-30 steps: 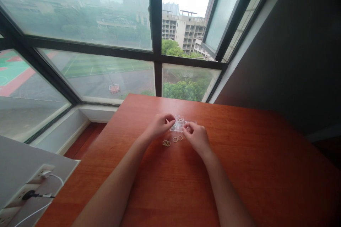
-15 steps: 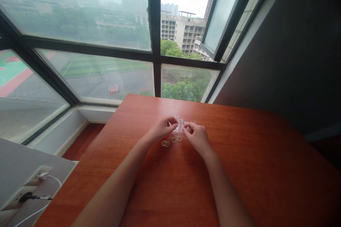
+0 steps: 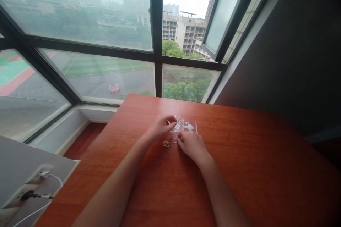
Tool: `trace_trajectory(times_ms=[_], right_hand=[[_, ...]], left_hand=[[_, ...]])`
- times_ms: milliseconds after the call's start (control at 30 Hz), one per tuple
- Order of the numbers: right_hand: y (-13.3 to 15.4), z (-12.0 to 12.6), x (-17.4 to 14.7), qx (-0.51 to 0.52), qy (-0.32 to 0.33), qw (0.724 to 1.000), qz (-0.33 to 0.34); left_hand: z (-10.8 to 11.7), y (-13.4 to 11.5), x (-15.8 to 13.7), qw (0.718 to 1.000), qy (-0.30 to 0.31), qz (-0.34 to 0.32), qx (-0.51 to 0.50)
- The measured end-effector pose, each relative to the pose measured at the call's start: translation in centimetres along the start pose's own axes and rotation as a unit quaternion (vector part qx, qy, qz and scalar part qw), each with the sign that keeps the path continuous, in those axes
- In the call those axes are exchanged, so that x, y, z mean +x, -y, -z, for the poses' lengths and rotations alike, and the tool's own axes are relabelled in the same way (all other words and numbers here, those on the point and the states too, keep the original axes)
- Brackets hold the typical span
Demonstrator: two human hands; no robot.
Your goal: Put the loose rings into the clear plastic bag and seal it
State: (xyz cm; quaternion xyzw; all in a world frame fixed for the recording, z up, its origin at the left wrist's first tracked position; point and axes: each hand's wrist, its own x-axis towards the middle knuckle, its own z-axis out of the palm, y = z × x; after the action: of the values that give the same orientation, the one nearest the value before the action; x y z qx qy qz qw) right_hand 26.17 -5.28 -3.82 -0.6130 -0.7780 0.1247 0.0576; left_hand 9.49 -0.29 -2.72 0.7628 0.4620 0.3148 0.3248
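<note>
A small clear plastic box [image 3: 180, 125] lies on the table, its lid [image 3: 192, 126] laid open to the right and small pale rings inside. My left hand [image 3: 162, 127] curls its thumb and fingers about the box's left edge. Just in front of the box, my right hand [image 3: 192, 142] is bent down with its fingertips closed together among loose rings. Beside those fingertips a pale ring [image 3: 175, 140] shows, and another is partly covered. What the right fingertips hold is hidden. Left of them, several overlapping rings [image 3: 166, 144] lie in a row.
The reddish-brown wooden table [image 3: 253, 156] reaches to the windows. A dark window frame [image 3: 157, 78] stands beyond its far edge. At the lower left, plugs and cables sit in a wall socket [image 3: 25, 195]. A dark wall [image 3: 290, 60] rises on the right.
My right hand has come down from the box's right side toward me, onto the loose rings, uncovering the lid. My left hand has stayed nearly still at the box.
</note>
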Motion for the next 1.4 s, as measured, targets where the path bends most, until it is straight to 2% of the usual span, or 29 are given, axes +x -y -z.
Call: trace_trajectory(times_ms=[300,367,467,533,667,767,867,1133,1333,1400], right_hand=[[0.1,-0.4,0.1,-0.001,-0.015,1.000,-0.009],[-0.2,-0.6,0.2,0.041,-0.033,0.998,-0.020],[-0.9,-0.8,0.5,0.168,-0.065,0.983,-0.030],[-1.4,-0.8,0.8,0.281,-0.080,0.956,-0.030],[-2.0,-0.6,1.1,0.485,-0.069,0.871,-0.034],[-2.2,0.0,0.9,0.573,-0.040,0.818,-0.035],[-2.1,0.8,0.6,0.608,-0.019,0.792,-0.048],[-2.1,1.1,0.6,0.620,-0.029,0.781,-0.062],[-2.7,1.0,0.6,0.612,-0.049,0.787,-0.061],[-2.9,1.0,0.5,0.606,-0.048,0.792,-0.060]], left_hand=[[0.0,0.0,0.1,1.000,-0.001,0.003,0.000],[-0.1,0.1,0.1,1.000,-0.005,0.001,-0.005],[0.0,0.2,0.1,1.000,-0.009,-0.002,-0.012],[0.0,0.1,0.1,1.000,-0.005,0.000,-0.014],[0.0,-0.5,0.0,0.998,0.028,0.008,-0.046],[-0.2,-0.9,-0.1,0.994,0.057,-0.003,-0.097],[-0.5,-1.0,-0.1,0.988,0.070,-0.015,-0.135],[-0.4,-1.2,0.0,0.993,0.050,-0.001,-0.109],[-0.1,0.7,0.2,0.998,-0.051,0.001,0.026],[-0.1,1.1,0.2,0.997,-0.057,0.001,0.060]])
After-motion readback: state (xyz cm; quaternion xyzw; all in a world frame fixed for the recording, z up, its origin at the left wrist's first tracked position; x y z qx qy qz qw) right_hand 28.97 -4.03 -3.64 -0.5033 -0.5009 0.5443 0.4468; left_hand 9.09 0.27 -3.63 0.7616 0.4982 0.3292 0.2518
